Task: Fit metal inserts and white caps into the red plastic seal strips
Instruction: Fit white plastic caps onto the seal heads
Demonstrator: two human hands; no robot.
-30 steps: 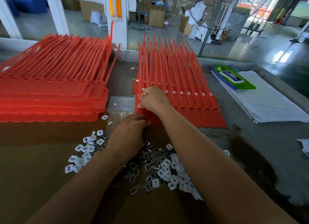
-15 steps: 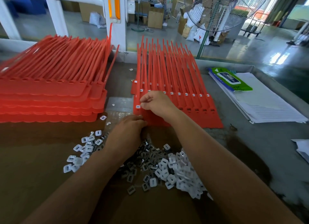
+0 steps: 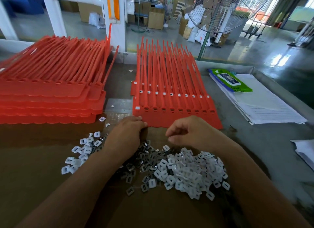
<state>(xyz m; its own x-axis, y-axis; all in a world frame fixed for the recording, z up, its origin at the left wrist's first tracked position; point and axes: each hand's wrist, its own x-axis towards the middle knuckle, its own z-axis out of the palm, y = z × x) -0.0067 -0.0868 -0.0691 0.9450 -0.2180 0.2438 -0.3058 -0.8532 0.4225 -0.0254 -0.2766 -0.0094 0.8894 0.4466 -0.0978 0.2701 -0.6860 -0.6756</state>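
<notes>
A sheet of joined red seal strips [image 3: 169, 102] lies flat at the table's middle, its top sheet showing one white cap at the left end of the near row. My left hand [image 3: 125, 136] rests at the sheet's near left corner over dark metal inserts [image 3: 141, 159]; its fingers curl downward and their tips are hidden. My right hand [image 3: 192, 134] hovers with loosely curled fingers above the heap of white caps [image 3: 186, 170], and nothing shows in it.
A tall stack of red strip sheets [image 3: 51, 95] fills the left side. A smaller scatter of caps [image 3: 81, 151] lies left of my left arm. Lined paper sheets [image 3: 265, 105] with a green wipes pack [image 3: 229, 79] sit at the right. A fan stands beyond the table.
My right hand has left the near left corner of the strip sheet and drawn back over the cap heap. My left hand has stayed in place.
</notes>
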